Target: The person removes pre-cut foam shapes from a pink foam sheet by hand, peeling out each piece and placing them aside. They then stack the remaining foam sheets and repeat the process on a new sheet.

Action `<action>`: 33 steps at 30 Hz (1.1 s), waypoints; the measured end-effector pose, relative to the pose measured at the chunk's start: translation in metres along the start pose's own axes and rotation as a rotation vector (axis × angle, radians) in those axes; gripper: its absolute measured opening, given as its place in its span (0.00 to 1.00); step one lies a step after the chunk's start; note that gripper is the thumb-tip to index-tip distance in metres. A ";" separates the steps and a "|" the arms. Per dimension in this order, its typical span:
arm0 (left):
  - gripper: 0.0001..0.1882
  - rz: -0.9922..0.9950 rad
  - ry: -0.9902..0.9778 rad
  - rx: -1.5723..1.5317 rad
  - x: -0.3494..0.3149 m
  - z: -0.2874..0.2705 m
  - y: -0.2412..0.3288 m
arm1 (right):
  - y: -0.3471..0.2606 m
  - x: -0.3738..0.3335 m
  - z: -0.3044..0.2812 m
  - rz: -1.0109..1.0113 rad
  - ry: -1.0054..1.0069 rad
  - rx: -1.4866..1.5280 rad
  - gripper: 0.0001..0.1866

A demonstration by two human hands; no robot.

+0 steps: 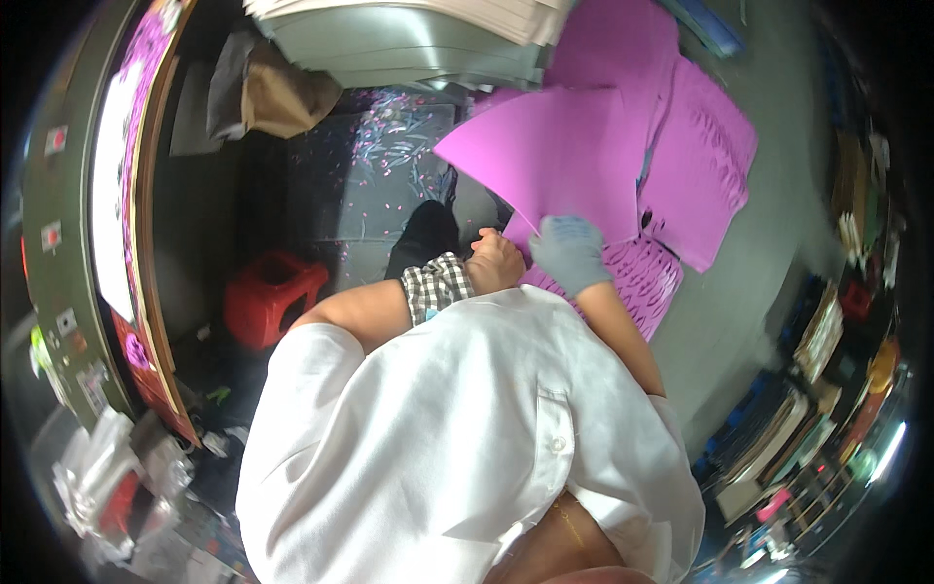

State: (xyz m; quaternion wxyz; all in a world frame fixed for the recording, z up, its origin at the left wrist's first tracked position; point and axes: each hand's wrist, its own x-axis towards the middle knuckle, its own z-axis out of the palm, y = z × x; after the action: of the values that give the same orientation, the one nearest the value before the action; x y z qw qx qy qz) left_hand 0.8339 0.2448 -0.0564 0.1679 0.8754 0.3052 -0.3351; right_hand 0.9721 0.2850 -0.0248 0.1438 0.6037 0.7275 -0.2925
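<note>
Legible text — none; numbers — none

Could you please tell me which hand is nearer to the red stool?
Left. The left hand is to the right of the red stool, apart from it; the gloved right hand is farther right, at the pink sheet.

Purple sheet (555, 141) gripped at its near edge by the gloved right hand (570, 255).
The left hand (499, 263), below a checked cuff (438, 288), is positioned just to the left, fingers curled; whether it holds material cannot be determined. Perforated purple sheets (708, 161) lie at right. A red stool (261, 304) stands at left; small scraps (391, 146) lie farther out; pale stacked sheets (438, 18) occupy the far side.
</note>
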 end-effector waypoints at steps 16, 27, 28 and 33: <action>0.27 0.258 0.961 -1.309 -0.258 0.055 -0.300 | -0.224 0.035 -0.133 -0.626 0.832 1.332 0.17; 0.25 -0.606 1.916 -0.641 -0.368 0.125 -0.369 | -0.434 0.035 -0.242 -1.144 1.048 1.262 0.14; 0.11 -0.656 2.114 -0.652 -0.380 0.127 -0.374 | -0.450 0.038 -0.246 -1.184 1.043 1.262 0.15; 0.05 -0.681 2.179 -0.561 -0.447 0.158 -0.386 | -0.534 0.058 -0.274 -1.388 1.001 1.262 0.19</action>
State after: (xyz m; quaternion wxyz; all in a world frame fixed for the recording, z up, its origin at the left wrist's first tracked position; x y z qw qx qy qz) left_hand 0.2443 0.2693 0.1033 -0.0932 0.5051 0.5692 0.6421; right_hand 0.4837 0.4418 0.2930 -0.7093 0.0733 0.6055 -0.3534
